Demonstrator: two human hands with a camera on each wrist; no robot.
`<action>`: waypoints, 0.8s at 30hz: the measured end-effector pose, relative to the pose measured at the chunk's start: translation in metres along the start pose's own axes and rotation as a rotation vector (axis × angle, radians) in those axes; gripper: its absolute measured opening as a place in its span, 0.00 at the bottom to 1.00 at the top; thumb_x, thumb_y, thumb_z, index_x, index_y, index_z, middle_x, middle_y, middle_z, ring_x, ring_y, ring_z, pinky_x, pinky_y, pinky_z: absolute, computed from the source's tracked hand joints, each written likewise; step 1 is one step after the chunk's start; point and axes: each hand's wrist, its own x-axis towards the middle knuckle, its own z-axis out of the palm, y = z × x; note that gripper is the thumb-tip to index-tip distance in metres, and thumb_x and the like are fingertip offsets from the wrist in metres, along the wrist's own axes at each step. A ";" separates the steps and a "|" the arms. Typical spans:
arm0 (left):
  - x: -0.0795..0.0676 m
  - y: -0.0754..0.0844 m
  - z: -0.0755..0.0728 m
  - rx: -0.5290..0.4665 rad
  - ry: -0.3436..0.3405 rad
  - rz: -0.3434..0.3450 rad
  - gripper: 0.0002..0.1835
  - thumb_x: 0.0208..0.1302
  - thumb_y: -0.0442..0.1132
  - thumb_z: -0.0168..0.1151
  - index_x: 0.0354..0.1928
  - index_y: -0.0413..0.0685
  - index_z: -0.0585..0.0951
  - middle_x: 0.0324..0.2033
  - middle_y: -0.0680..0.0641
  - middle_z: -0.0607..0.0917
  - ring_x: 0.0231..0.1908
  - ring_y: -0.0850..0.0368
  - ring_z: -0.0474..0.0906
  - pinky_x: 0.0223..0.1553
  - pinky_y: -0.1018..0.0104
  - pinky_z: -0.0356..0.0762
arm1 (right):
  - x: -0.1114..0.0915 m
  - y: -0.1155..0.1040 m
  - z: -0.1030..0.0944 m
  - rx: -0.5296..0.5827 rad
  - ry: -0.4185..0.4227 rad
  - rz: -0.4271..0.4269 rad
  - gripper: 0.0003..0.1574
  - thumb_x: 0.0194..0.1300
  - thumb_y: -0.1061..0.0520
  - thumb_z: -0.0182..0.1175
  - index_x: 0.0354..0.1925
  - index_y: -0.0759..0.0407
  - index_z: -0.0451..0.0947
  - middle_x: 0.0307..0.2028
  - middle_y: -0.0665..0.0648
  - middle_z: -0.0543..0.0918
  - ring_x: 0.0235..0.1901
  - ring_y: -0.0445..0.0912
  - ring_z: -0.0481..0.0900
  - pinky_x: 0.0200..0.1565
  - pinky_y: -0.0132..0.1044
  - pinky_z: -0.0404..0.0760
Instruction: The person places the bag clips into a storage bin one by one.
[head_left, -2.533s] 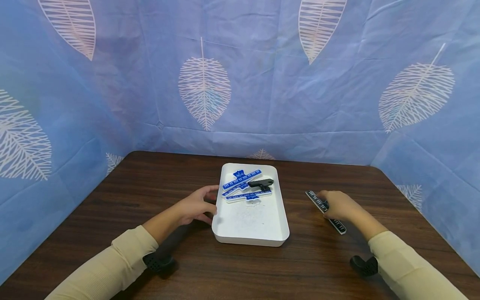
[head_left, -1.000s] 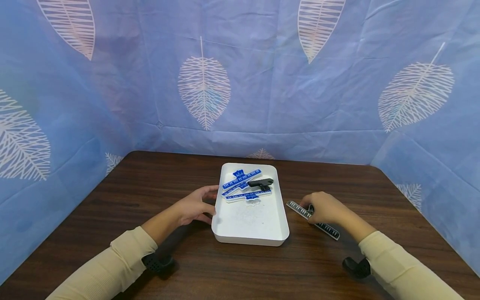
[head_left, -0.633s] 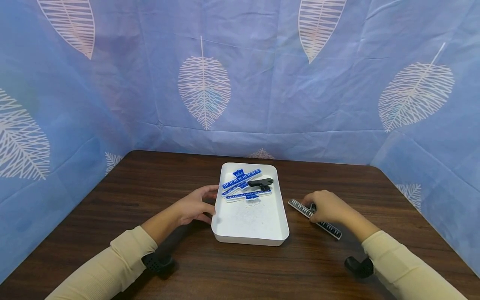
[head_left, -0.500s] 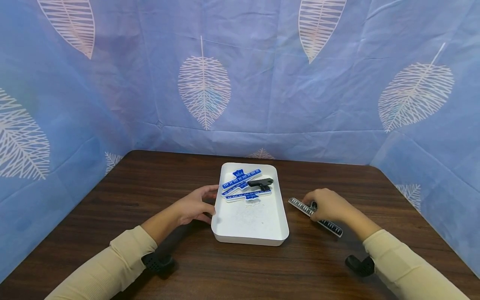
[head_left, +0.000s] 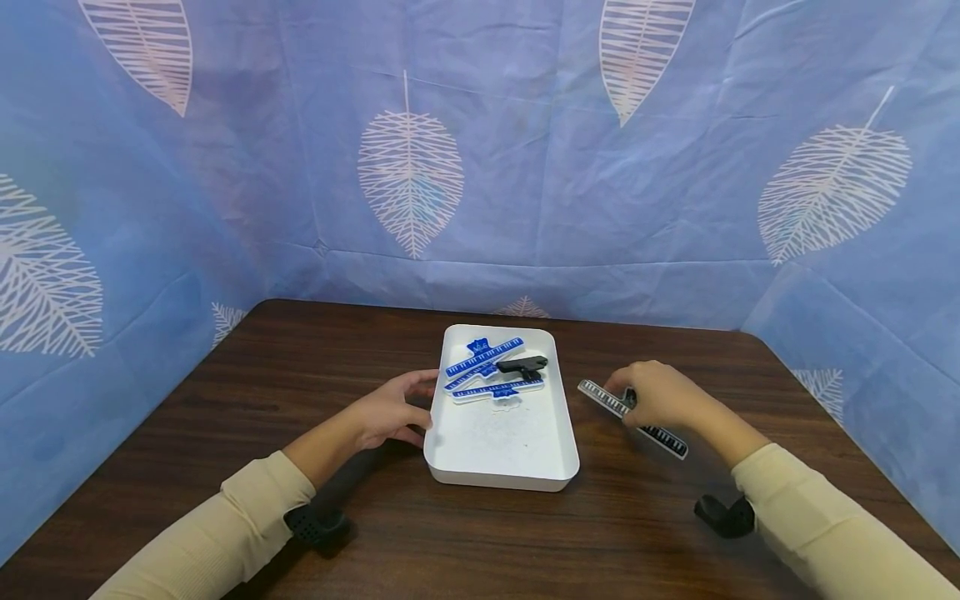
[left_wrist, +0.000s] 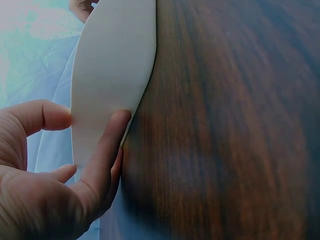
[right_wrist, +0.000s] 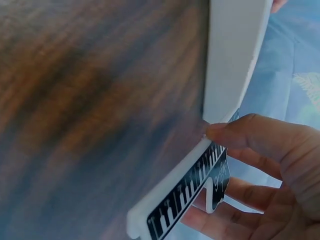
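My right hand (head_left: 660,396) pinches a black-and-white piano-key music clip (head_left: 600,398) by its middle, to the right of the white tray (head_left: 502,481). In the right wrist view the thumb and fingers are on the clip (right_wrist: 187,187), near its lettered tab. Whether it is lifted clear of the table is hard to tell. My left hand (head_left: 392,412) touches the tray's left side, its fingers (left_wrist: 117,125) lying against the outer wall and rim. Inside the tray's far half lie blue piano-key clips (head_left: 483,357) and a black clip (head_left: 522,365).
A dark wood table (head_left: 360,533) lies under everything. Blue cloth with white leaf prints (head_left: 495,200) hangs behind and at both sides. The tray's near half shows its bare white floor (head_left: 495,442).
My right hand brought the black clip leftward toward the tray, then moved it a little farther from me over the last half second. The left hand and tray stay put.
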 end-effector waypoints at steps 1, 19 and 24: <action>0.000 0.000 0.000 0.000 0.001 0.000 0.47 0.51 0.20 0.60 0.74 0.45 0.55 0.67 0.33 0.60 0.45 0.40 0.79 0.42 0.48 0.82 | 0.001 0.000 -0.002 0.000 0.000 -0.008 0.27 0.46 0.61 0.72 0.48 0.63 0.83 0.43 0.57 0.85 0.40 0.52 0.81 0.40 0.50 0.81; 0.001 -0.001 0.001 0.000 0.008 0.002 0.48 0.49 0.19 0.60 0.74 0.45 0.56 0.66 0.33 0.60 0.43 0.41 0.79 0.41 0.48 0.83 | 0.015 -0.025 -0.048 0.011 -0.040 -0.043 0.25 0.49 0.61 0.71 0.49 0.59 0.83 0.40 0.55 0.83 0.31 0.42 0.78 0.32 0.40 0.79; 0.001 -0.002 0.000 0.000 0.005 0.005 0.48 0.49 0.19 0.61 0.74 0.45 0.57 0.66 0.33 0.61 0.43 0.41 0.79 0.41 0.47 0.82 | 0.020 -0.035 -0.054 0.001 -0.027 -0.080 0.24 0.48 0.62 0.70 0.47 0.57 0.83 0.38 0.52 0.83 0.31 0.42 0.77 0.33 0.41 0.78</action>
